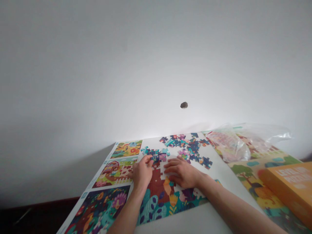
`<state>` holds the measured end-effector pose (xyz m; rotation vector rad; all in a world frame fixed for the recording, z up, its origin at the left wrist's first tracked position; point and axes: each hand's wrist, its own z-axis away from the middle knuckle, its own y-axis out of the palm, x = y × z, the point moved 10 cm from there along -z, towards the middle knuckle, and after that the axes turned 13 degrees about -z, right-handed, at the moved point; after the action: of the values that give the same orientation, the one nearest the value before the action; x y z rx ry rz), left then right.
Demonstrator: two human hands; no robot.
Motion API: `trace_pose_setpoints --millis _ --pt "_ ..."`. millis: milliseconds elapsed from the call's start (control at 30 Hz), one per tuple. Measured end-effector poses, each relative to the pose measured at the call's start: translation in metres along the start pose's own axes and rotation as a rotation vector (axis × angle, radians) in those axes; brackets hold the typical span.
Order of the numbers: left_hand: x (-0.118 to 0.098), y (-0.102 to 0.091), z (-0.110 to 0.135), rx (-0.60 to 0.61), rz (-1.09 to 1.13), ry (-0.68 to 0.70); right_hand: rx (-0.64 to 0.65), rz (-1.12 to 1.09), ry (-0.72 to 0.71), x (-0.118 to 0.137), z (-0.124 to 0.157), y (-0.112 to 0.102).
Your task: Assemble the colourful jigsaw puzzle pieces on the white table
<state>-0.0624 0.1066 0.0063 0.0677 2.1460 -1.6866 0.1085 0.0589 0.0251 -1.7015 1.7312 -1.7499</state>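
Note:
A partly joined jigsaw puzzle (156, 182) lies on the white table, its lower part showing a brown trunk, teal leaves and a yellow flower. My left hand (142, 171) is at its upper left edge, thumb and forefinger closed on a dark blue puzzle piece (152, 158) beside other joined dark pieces. A pink-purple piece (162, 157) sits just to the right of those fingertips. My right hand (181, 170) rests over the puzzle's right part, fingers stretched out and slightly spread. It covers some pieces underneath.
Loose puzzle pieces (193, 147) are scattered behind my hands. Printed reference pictures (117, 172) line the left side. To the right are a crumpled clear plastic bag (230, 146), an illustrated sheet (246, 175) and an orange puzzle box (292, 185). A white wall (156, 71) with a hole stands behind.

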Motion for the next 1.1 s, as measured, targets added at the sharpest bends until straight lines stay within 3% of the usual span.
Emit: trace_pose_setpoints --millis 433,600,1100 --pt "0.005 0.011 -0.004 0.067 -0.005 -0.034 0.001 0.022 0.009 0.003 0.0 -0.002" --pt "0.004 0.009 -0.001 0.069 -0.12 -0.052 0.005 0.015 0.018 0.002 0.0 -0.002" --pt "-0.001 0.006 0.0 0.037 -0.219 0.024 0.009 0.016 0.019 0.002 0.001 -0.002"
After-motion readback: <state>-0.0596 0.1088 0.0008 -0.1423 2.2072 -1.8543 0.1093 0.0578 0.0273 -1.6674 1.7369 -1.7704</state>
